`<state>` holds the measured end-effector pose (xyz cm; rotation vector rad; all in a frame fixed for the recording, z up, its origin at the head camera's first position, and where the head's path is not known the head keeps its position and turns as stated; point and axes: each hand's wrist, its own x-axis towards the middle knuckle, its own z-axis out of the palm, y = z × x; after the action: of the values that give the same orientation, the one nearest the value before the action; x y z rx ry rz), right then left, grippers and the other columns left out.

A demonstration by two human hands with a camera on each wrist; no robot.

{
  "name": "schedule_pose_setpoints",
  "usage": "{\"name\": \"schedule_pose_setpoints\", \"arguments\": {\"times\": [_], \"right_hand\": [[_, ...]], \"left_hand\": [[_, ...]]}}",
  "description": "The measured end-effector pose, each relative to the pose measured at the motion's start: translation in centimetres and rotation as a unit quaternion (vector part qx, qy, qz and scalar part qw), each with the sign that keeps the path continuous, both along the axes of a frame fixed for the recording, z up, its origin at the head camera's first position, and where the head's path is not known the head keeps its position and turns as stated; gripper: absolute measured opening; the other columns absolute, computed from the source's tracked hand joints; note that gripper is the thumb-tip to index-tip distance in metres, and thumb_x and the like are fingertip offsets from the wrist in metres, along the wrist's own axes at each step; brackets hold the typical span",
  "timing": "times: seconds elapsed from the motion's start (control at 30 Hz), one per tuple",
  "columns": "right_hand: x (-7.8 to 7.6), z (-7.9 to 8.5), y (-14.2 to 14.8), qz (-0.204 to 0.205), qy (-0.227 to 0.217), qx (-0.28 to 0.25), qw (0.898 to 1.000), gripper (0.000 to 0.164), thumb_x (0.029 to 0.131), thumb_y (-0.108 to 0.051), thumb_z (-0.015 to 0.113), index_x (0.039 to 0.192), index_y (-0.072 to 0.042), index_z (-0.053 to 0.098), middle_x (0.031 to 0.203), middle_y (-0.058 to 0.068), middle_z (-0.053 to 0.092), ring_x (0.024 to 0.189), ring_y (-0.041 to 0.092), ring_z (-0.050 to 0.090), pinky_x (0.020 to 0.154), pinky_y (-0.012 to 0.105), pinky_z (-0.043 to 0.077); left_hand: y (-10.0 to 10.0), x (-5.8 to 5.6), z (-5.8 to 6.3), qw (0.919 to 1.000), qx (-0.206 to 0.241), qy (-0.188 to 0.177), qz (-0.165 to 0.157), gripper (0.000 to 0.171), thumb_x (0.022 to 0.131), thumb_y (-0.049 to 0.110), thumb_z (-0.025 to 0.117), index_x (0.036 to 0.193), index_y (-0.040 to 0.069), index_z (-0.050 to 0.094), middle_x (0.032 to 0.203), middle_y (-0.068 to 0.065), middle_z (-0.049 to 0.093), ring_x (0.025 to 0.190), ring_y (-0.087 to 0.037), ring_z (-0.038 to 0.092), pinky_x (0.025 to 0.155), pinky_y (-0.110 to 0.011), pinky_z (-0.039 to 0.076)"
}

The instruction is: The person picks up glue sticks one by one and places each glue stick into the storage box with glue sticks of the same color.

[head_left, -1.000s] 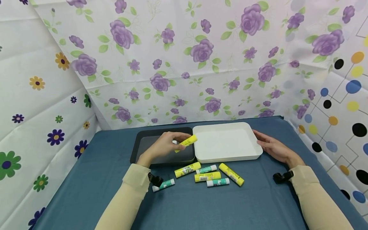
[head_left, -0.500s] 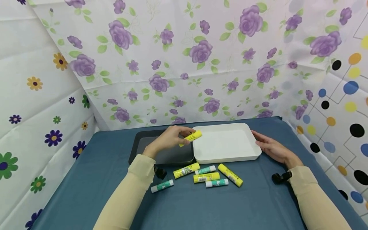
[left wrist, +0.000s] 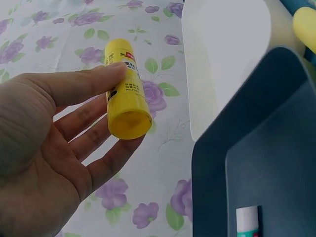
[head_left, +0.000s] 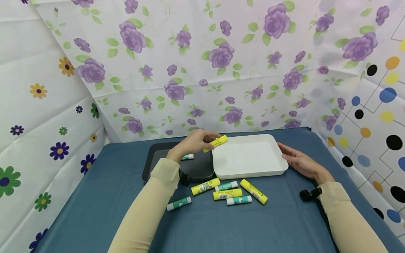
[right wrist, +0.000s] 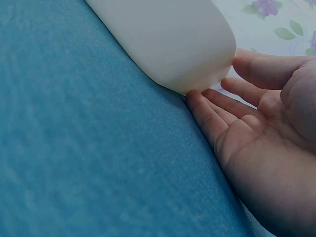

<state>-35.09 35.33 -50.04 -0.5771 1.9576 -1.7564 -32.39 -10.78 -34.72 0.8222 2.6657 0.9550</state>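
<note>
My left hand (head_left: 193, 144) pinches a yellow glue stick (head_left: 220, 140) between thumb and fingers. It is raised over the spot where the dark tray (head_left: 202, 168) meets the white tray (head_left: 250, 156). The left wrist view shows the yellow glue stick (left wrist: 127, 96) tilted, its bare end toward the camera. In the dark tray lies a green-and-white glue stick (left wrist: 247, 220), partly hidden by my left arm in the head view. My right hand (head_left: 302, 163) touches the right side of the white tray, fingers fairly straight, fingertips low against its wall (right wrist: 197, 69).
In front of the trays, several glue sticks lie on the blue cloth (head_left: 202, 228): yellow ones (head_left: 254, 192) and smaller green-and-white ones (head_left: 179, 203). Behind the table hangs a flowered curtain (head_left: 202, 70). A dotted cloth (head_left: 376, 147) hangs at the right.
My left hand has carried the yellow glue stick up and to the right, from over the dark tray toward the white one. My right hand has stayed at the white tray.
</note>
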Motion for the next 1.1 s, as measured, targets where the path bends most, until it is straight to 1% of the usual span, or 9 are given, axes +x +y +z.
{"name": "schedule_pose_setpoints", "arguments": {"times": [0.13,0.27,0.4,0.5,0.57,0.77,0.93,1.1], "right_hand": [[0.1,-0.1,0.0,0.002,-0.001,-0.001,1.0,0.068,0.115,-0.018,0.042,0.169,-0.016,0.001,0.175,0.011,-0.008,0.16,0.028,-0.002,0.106,0.012,0.038],[0.1,-0.1,0.1,0.007,0.005,-0.003,1.0,0.068,0.115,-0.018,0.041,0.169,-0.015,0.0,0.174,0.012,-0.009,0.16,0.026,-0.001,0.106,0.012,0.038],[0.2,-0.2,0.1,0.007,0.008,-0.002,1.0,0.068,0.115,-0.018,0.041,0.169,-0.015,0.001,0.174,0.013,-0.009,0.16,0.032,-0.005,0.107,0.012,0.037],[0.2,-0.2,0.1,0.005,0.008,0.0,1.0,0.068,0.115,-0.018,0.041,0.169,-0.015,0.001,0.174,0.013,-0.009,0.159,0.036,-0.007,0.106,0.011,0.037],[0.1,-0.2,0.1,0.004,0.007,0.001,1.0,0.068,0.115,-0.018,0.041,0.169,-0.014,0.0,0.174,0.014,-0.009,0.159,0.036,-0.007,0.106,0.011,0.037],[0.1,0.0,0.0,-0.001,0.002,0.001,1.0,0.068,0.115,-0.018,0.041,0.169,-0.015,0.001,0.175,0.012,-0.007,0.16,0.032,-0.004,0.106,0.011,0.038],[0.0,0.0,0.0,-0.003,0.001,0.003,1.0,0.068,0.115,-0.018,0.042,0.169,-0.016,0.002,0.175,0.011,-0.006,0.16,0.033,-0.004,0.106,0.011,0.038],[-0.1,-0.1,0.1,0.003,0.003,0.004,1.0,0.068,0.115,-0.018,0.041,0.169,-0.015,0.001,0.175,0.012,-0.008,0.159,0.034,-0.006,0.106,0.011,0.037]], "left_hand": [[0.5,-0.5,0.1,0.9999,-0.001,-0.008,0.011,0.048,0.099,0.013,0.074,0.145,0.02,0.064,0.133,-0.007,0.069,0.118,-0.021,0.065,0.094,-0.038,0.057],[1.0,-0.9,0.1,0.9997,0.001,-0.016,0.017,0.048,0.098,0.012,0.075,0.145,0.021,0.065,0.131,-0.007,0.069,0.115,-0.021,0.065,0.092,-0.036,0.058],[1.4,-1.4,0.0,0.9995,0.004,-0.027,0.016,0.049,0.098,0.01,0.075,0.145,0.021,0.065,0.132,-0.009,0.069,0.118,-0.022,0.065,0.092,-0.036,0.058],[1.7,-1.9,0.0,0.9996,-0.003,-0.026,0.014,0.049,0.098,0.011,0.074,0.145,0.023,0.065,0.133,-0.009,0.069,0.121,-0.023,0.065,0.095,-0.037,0.057],[2.0,-2.2,0.0,0.9996,-0.005,-0.023,0.012,0.049,0.098,0.012,0.074,0.145,0.023,0.064,0.135,-0.009,0.068,0.122,-0.023,0.064,0.097,-0.038,0.056],[3.0,-2.9,0.1,0.9995,0.004,-0.03,0.005,0.047,0.099,0.007,0.072,0.144,0.018,0.065,0.137,-0.012,0.066,0.127,-0.027,0.062,0.1,-0.04,0.055],[3.9,-3.5,-0.3,0.9995,0.003,-0.03,0.003,0.047,0.098,0.005,0.073,0.142,0.016,0.066,0.136,-0.013,0.067,0.125,-0.027,0.063,0.098,-0.038,0.056],[4.4,-4.0,-0.7,0.9996,-0.003,-0.027,-0.003,0.046,0.097,0.005,0.074,0.142,0.015,0.067,0.135,-0.013,0.067,0.125,-0.027,0.063,0.098,-0.037,0.056]]}}
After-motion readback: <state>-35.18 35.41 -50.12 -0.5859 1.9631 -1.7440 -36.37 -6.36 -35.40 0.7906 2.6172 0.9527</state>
